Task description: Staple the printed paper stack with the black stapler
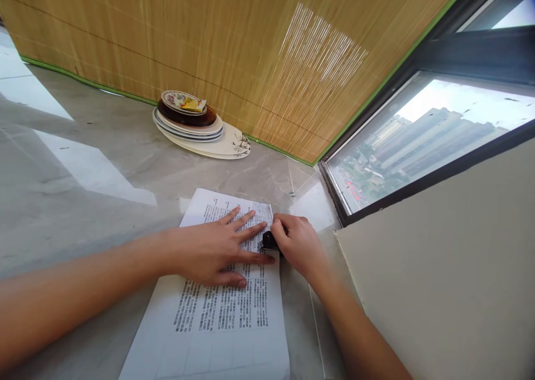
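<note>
A printed sheet of paper (217, 313) lies on the grey floor in front of me. My left hand (217, 249) rests flat on it with fingers spread, pressing it down. My right hand (298, 243) is closed around a small black object (270, 240) at the paper's right edge, next to my left fingertips. I cannot make out what the black object is; most of it is hidden in the hand.
A stack of plates (200, 129) with a yellow scrap on top stands on the grey tiled floor (83, 162) against a bamboo blind (209, 40). A dark-framed window (418, 140) is at right, and a cream board (451, 268) leans below it.
</note>
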Demonstrator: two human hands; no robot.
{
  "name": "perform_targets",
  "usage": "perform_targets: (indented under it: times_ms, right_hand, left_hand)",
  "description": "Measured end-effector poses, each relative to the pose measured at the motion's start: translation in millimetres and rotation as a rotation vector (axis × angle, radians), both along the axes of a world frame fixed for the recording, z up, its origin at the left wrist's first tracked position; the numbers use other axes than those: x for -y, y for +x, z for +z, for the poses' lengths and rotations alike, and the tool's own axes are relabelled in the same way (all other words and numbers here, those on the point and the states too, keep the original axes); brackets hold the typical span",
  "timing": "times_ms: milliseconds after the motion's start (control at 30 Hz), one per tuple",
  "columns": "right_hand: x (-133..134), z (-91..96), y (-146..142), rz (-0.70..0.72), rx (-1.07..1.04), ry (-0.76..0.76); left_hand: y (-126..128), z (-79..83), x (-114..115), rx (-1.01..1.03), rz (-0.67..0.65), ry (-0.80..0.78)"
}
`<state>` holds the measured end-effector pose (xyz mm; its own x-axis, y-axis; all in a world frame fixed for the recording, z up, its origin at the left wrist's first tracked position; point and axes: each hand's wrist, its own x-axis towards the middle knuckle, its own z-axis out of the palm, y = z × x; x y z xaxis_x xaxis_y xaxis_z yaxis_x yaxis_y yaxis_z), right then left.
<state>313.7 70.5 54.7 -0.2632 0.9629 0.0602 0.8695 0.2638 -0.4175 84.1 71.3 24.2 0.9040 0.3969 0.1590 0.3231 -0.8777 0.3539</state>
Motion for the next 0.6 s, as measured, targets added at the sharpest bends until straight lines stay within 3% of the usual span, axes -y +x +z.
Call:
perform_targets:
  times_ms: [333,600]
  right_hand:
    - [5.7,-0.9,-7.0,-0.081,0.175,0.066]
    - [13.6,5.0,-12.9,0.053,0.499,0.145]
  left_hand:
    - [-0.1,0.2,1.5,0.007,0.012,0.002]
    - [-0.1,-0.4,1.0,-0.021,-0.004,0.016]
